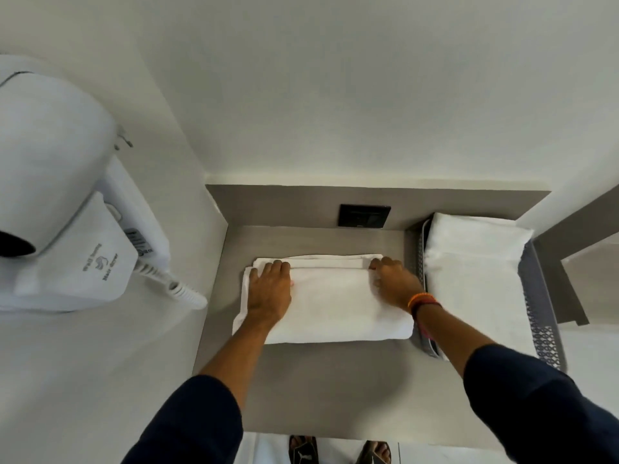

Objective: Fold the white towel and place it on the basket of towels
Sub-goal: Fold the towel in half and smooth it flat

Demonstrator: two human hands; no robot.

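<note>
The white towel point(330, 301) lies folded into a thick rectangle on the grey counter point(321, 380). My left hand point(269, 288) rests flat on its left end with the fingers spread over the far fold. My right hand point(393, 279) pinches the towel's far right corner, fingers curled around the folded edge. To the right stands a grey perforated basket point(542, 316) holding a stack of folded white towels point(475, 279).
A white wall-mounted hair dryer point(67, 202) with a coiled cord juts out on the left wall. A black socket plate point(364, 216) sits on the grey back panel. Below the counter's front edge my sandalled feet point(338, 450) show.
</note>
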